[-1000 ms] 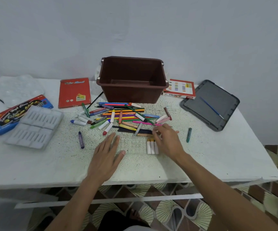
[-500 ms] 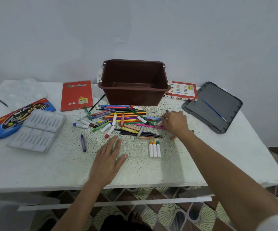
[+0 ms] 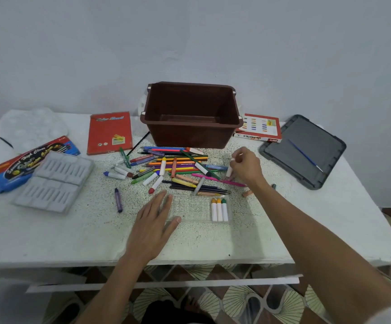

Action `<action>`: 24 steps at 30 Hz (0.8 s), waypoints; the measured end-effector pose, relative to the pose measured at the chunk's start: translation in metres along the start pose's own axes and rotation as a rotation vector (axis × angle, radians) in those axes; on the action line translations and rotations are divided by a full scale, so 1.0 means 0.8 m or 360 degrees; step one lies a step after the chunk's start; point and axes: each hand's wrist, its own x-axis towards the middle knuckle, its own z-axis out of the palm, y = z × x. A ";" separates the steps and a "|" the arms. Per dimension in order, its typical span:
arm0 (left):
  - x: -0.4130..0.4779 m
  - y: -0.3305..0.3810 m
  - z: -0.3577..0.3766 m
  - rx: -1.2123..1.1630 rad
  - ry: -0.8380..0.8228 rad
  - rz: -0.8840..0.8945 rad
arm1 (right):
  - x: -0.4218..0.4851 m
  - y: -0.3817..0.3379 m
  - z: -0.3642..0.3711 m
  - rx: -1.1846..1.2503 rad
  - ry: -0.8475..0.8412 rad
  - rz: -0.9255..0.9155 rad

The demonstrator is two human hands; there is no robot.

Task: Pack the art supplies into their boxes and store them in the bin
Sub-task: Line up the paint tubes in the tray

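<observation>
Right grip [image 3: 246, 169] pinches a white-wrapped crayon [image 3: 229, 170] at the right side of the pile [image 3: 178, 169], mid-surface. Left grip [image 3: 154, 220], fingers spread flat, rests on the clear tray [image 3: 194, 209] near the front edge. Lifting the crayon may snag the pink pencil [image 3: 213, 178] under that hand and scatter the pile.

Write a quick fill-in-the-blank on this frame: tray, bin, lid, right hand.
The clear tray holds ___ crayons.
The brown bin is ___ inside.
On the grey lid lies a blue ___.
The right hand pinches a loose crayon wrapped in ___ paper.
Missing words: three; empty; paintbrush; white.
</observation>
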 end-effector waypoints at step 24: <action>0.001 0.002 0.001 0.0065 -0.0019 -0.0012 | -0.118 0.009 0.035 -0.0434 -0.0460 -0.0571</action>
